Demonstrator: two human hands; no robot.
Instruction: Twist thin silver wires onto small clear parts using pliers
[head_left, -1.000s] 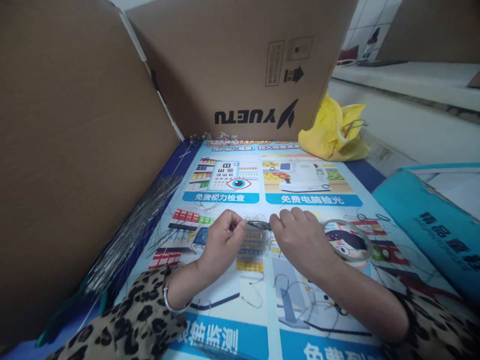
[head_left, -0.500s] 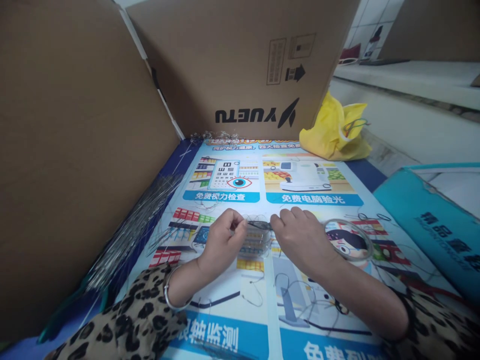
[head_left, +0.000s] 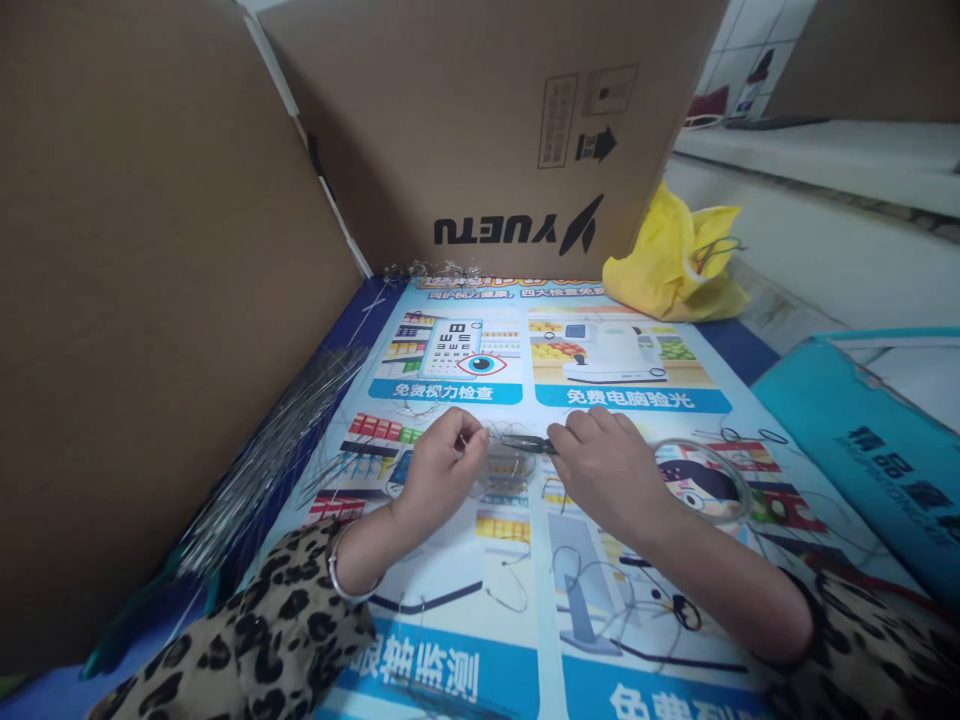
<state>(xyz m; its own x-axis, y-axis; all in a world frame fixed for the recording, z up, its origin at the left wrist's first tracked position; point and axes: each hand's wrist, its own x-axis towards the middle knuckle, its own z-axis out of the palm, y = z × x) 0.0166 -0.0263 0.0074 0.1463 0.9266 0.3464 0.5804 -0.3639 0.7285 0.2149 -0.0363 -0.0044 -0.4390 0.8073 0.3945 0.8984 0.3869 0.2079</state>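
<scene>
Pliers (head_left: 531, 443) farther from left hand (head_left: 441, 465)

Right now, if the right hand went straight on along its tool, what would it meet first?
Probably the left hand: the dark tool in the right hand points toward that hand's fingers, though depth is unclear.

Dim, soft light leaves the left cardboard (head_left: 150, 300) in shadow (darkest low down); wires (head_left: 277, 440) glint faintly, and small print (head_left: 883, 478) on the blue box (head_left: 806, 400) blurs.
</scene>
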